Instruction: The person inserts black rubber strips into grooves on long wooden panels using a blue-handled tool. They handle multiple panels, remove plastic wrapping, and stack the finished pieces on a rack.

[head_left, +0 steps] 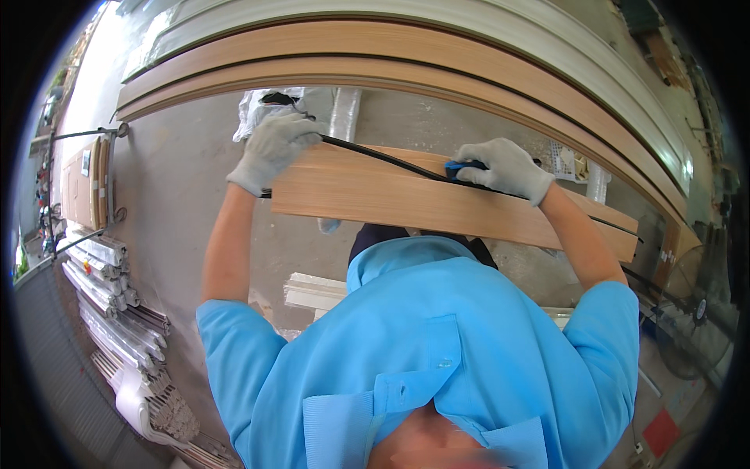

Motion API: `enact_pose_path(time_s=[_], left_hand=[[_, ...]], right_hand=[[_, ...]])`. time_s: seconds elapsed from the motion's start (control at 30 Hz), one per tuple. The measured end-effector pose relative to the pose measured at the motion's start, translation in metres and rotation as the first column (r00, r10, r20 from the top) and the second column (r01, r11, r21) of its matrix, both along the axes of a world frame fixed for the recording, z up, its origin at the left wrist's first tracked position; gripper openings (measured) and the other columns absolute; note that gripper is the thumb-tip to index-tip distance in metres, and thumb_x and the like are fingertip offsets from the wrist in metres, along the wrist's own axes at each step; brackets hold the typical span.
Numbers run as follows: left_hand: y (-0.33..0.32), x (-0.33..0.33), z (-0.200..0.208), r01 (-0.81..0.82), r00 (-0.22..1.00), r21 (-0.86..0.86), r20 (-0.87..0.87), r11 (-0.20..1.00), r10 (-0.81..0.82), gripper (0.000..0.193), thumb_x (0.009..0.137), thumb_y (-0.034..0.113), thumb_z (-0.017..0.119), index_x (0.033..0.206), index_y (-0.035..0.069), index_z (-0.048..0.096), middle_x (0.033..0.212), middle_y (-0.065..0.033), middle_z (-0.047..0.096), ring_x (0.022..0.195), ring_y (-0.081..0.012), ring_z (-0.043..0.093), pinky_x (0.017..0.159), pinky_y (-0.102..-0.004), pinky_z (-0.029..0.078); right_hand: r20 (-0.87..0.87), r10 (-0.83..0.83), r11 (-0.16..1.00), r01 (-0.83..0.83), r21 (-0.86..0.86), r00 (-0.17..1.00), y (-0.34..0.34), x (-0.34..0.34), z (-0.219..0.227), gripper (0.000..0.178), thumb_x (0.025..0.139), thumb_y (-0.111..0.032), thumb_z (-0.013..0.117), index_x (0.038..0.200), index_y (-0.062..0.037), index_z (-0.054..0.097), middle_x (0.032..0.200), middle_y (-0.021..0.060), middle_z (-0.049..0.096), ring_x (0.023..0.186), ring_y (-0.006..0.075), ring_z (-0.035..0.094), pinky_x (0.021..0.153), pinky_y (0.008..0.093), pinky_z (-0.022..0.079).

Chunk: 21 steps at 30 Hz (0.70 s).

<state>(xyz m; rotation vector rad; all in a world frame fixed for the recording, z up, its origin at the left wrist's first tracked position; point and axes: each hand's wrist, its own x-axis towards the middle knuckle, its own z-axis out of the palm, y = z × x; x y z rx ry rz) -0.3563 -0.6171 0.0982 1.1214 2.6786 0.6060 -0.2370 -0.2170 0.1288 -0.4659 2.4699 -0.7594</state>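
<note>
A wood-grain panel [375, 195] lies crosswise in front of me. A thin black strip [375, 155] runs from my left hand to my right hand, rising off the panel toward the left. My left hand [275, 148], in a pale work glove, is closed around the strip's left part above the panel's left end. My right hand [504, 168], gloved alike, grips a small blue tool [461, 166] over the strip on the panel. Its fingers hide most of the tool, so I cannot tell its exact kind. Right of that hand, a dark line continues along the panel.
Beyond my hands stretches a longer wood-grain panel [336, 41] with dark lines, and white panels [437, 12] behind it. Wrapped long profiles [117, 313] and a metal rack with cardboard [86, 184] stand left. A fan [695, 313] is at the right.
</note>
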Motion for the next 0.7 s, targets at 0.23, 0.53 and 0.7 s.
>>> enact_pose_path(time_s=[0.23, 0.53, 0.7], left_hand=[[-0.082, 0.036, -0.024, -0.363, 0.932, 0.028, -0.014, 0.931, 0.363, 0.023, 0.090, 0.027, 0.068, 0.099, 0.007, 0.074, 0.094, -0.0122, 0.070, 0.090, -0.0322, 0.063, 0.079, -0.0422, 0.049], [-0.022, 0.101, -0.077, -0.937, 0.313, 0.336, 0.697, 0.091, 0.646, 0.023, 0.103, 0.020, 0.057, 0.099, -0.001, 0.066, 0.086, 0.0003, 0.060, 0.081, -0.0094, 0.050, 0.074, -0.0266, 0.045], [-0.021, 0.100, -0.072, -0.925, 0.324, 0.371, 0.642, 0.088, 0.695, 0.021, 0.103, 0.020, 0.057, 0.100, 0.001, 0.066, 0.086, -0.0002, 0.060, 0.081, -0.0096, 0.051, 0.072, -0.0267, 0.045]], right_hand=[[0.046, -0.058, 0.998, 0.057, 0.026, 0.997, -0.004, -0.002, -0.004, 0.027, 0.088, -0.033, 0.072, 0.106, -0.0132, 0.071, 0.093, 0.0149, 0.073, 0.087, 0.0363, 0.069, 0.077, 0.0446, 0.052], [0.002, -0.019, 0.999, 0.019, 0.036, 1.000, -0.031, -0.008, -0.006, 0.024, 0.089, -0.031, 0.070, 0.105, -0.0121, 0.070, 0.089, 0.0129, 0.073, 0.082, 0.0350, 0.069, 0.073, 0.0439, 0.052], [-0.063, 0.066, 0.998, -0.065, 0.024, 0.996, -0.082, -0.033, -0.012, 0.027, 0.088, -0.026, 0.073, 0.109, -0.0105, 0.070, 0.094, 0.0131, 0.073, 0.084, 0.0343, 0.070, 0.074, 0.0415, 0.053]])
